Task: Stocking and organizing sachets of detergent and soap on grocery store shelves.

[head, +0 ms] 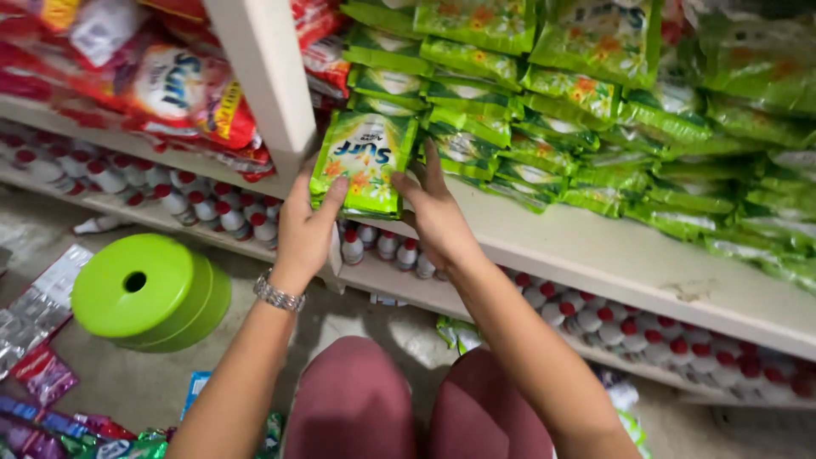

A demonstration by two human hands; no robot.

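Shelving: a pale shelf unit (595,246) fills the view, with a white upright post (263,76) standing just left of the hands.
Green stock: stacks of flat green sachets (595,127) lie piled on the upper shelf, overlapping and leaning towards the front edge.
Red stock: red and white packs (170,85) sit on the shelf left of the post.
Lower shelf: rows of small white bottles with red caps (646,327) stand below, running along the whole width.
Stool: a round lime-green stool (144,293) stands on the floor to the left, well apart from the hands.
Floor litter: loose sachet strips (38,374) lie at the lower left.
Held thing: a bundle of green sachets (364,161) stands nearly upright at the shelf's front edge, just right of the post and touching the stack behind it.
Left hand: the left hand (304,225), with a metal bracelet (278,295) at the wrist, grips the bundle's lower left side, thumb on its face.
Right hand: the right hand (435,208) presses open fingers against the bundle's right edge, helping to clamp it.
Risk, slip: the packs look slick, so a loose squeeze could probably let the bundle fan out and drop onto the bottles below.
Risk, stack: the neighbouring pile leans outward; a nudge from the right wrist might well slide it off the shelf.
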